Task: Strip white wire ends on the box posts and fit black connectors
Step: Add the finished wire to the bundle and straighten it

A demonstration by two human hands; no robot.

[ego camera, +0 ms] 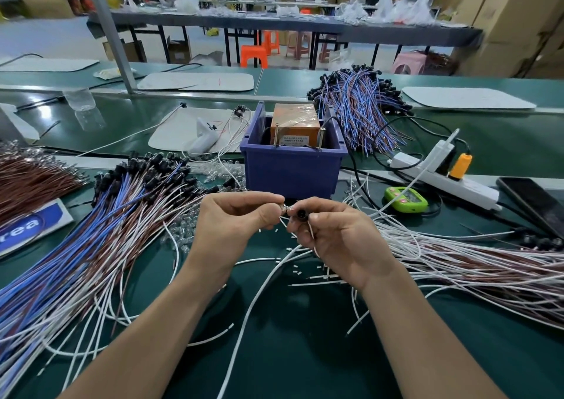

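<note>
My left hand (235,215) pinches a small clear bulb-like part with white wire ends at its fingertips. My right hand (332,233) holds a black connector (302,214) between thumb and fingers, right against the left fingertips. A white wire (262,301) trails from my hands down toward the table's front. Just behind my hands stands the blue box (291,166) with two upright screw posts (276,134) on its front rim and an orange block (294,122) inside.
Finished blue, brown and white wires with black connectors (100,221) lie at left. Loose white wires (457,252) spread at right, with cut insulation bits (297,272) on the green mat. A green counter (404,198), power strip (451,178) and phone (534,203) lie right.
</note>
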